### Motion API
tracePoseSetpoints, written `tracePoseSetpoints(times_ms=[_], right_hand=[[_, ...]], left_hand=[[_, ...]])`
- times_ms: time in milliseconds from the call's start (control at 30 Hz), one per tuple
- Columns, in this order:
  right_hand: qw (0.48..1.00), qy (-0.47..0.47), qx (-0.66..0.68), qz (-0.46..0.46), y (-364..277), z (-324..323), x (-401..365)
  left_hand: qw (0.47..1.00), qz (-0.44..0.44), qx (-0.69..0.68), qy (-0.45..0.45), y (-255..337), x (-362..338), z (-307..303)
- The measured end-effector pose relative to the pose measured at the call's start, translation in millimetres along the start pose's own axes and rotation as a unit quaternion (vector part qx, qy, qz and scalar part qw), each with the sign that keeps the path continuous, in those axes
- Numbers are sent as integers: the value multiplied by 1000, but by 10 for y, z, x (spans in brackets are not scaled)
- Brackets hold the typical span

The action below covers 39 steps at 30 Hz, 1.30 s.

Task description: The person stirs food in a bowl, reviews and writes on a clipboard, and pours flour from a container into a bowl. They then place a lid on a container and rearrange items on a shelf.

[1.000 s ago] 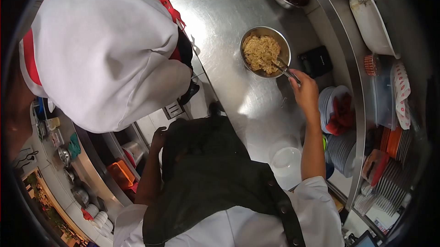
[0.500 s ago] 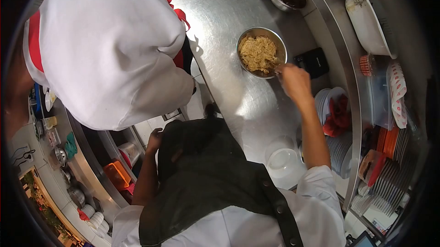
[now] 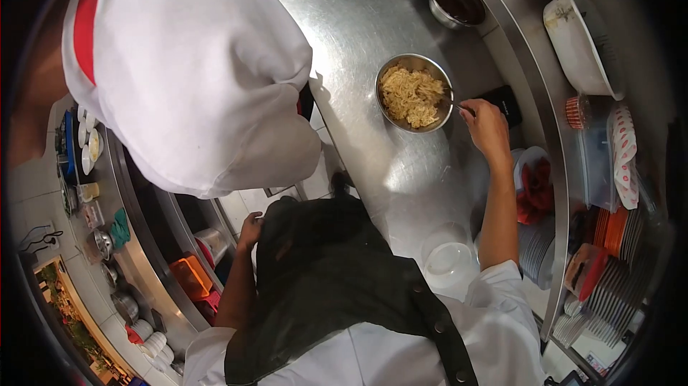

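On the steel counter stands a metal bowl (image 3: pixel 380 103) of pale yellow shredded food (image 3: pixel 412 96). My right hand (image 3: pixel 487 125) is at the bowl's right rim, its fingers closed round the thin handle of a metal utensil (image 3: pixel 456 105). The utensil's head is down in the food, so I cannot make out whether it is a spoon or a fork. Low beside my dark apron (image 3: pixel 315 271) hangs my left hand (image 3: pixel 250 231), away from the counter. Its fingers are small in view and partly hidden.
A co-worker in a white cap (image 3: pixel 201 78) leans in close at the left. Behind the bowl are a black scale (image 3: pixel 505 104) and a metal bowl of dark sauce (image 3: pixel 457 3). A clear plastic tub (image 3: pixel 448 260) stands nearer me. Shelves with stacked plates (image 3: pixel 609 293) line the right.
My right hand has drawn back slightly to the right and down, and more of the utensil's handle shows. The co-worker's head has shifted a little to the right in view.
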State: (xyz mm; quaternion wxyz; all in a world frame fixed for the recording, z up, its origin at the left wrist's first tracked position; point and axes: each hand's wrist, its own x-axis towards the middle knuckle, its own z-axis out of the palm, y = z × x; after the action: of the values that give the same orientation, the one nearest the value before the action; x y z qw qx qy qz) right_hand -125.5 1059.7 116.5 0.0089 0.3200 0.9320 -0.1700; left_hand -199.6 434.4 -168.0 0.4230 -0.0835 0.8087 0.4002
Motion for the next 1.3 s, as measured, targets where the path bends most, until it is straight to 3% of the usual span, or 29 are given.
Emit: tracePoseSetpoints(times_ms=[67, 167, 267, 433, 533, 733, 767, 1067, 1167, 1300], right_hand=[[996, 62, -59, -20, -58, 5, -52], [997, 57, 3, -51, -224, -12, -161], [997, -2, 37, -72, -401, 280, -214], [989, -50, -75, -118, -601, 975, -118], [990, -38, -43, -127, -666, 967, -72], [998, 26, -14, -48, -474, 754, -90], [998, -6, -66, 6, -305, 841, -13], [981, 64, 36, 180, 135, 471, 59], [988, 124, 43, 79, 271, 356, 39], [992, 99, 41, 65, 330, 111, 172]], left_hand=[[1000, 0, -27, 3, -106, 116, 0], [999, -1, -47, 5, -148, 170, 23], [1000, 10, 1, -4, -53, 117, 62], [1000, 13, -14, -10, -136, 221, 66], [1000, 29, 6, -1, -57, 195, 27], [1000, -5, -7, 18, -81, 112, 43], [1000, -1, -4, 18, -66, 56, 38], [998, -15, -44, 31, -182, 32, 7], [998, -25, -51, 32, -205, 33, 7], [998, -17, -51, 25, -179, 53, 40]])
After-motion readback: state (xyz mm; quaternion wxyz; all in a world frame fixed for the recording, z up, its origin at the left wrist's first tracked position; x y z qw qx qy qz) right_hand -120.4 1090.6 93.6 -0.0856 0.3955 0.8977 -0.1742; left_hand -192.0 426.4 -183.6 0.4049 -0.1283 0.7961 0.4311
